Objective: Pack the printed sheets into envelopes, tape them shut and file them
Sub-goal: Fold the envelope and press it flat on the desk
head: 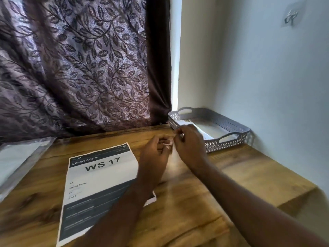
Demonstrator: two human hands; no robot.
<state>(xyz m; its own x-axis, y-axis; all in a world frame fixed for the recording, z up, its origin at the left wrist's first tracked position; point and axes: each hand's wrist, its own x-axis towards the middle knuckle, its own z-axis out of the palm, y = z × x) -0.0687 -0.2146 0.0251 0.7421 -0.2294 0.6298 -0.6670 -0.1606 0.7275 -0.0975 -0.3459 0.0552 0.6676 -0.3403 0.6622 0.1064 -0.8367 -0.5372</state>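
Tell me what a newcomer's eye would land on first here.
The big printed sheet marked WS 17 lies flat on the wooden table, left of centre. Just beyond it the left hand and right hand meet above the table, fingers pinching a small pale scrap too blurred to identify. Behind hangs a purple leaf-patterned curtain, and a grey basket sits in the far right corner.

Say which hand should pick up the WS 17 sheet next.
Probably left: the left hand hovers beside the sheet, forearm across it; the right hand is nearer the basket.
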